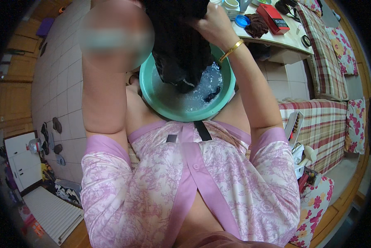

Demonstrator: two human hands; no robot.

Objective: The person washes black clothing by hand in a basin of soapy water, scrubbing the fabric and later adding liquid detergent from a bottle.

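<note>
Black cloth [177,45] hangs bunched over green basin [146,93]; top runs out of view. Lower end in or just above cloudy water [191,101], can't tell which. Small black piece [212,94] in water, right side. Right hand [213,25]: fingers curled tight on cloth's upper right side. Left hand [121,18]: blurred, can't tell fingers. Handling, my read: soft, limp, not fragile; heavy if soaked, slick if soapy. Best hold: full fists of gathered fabric, both upper sides; single-edge pinch would likely slip.
</note>
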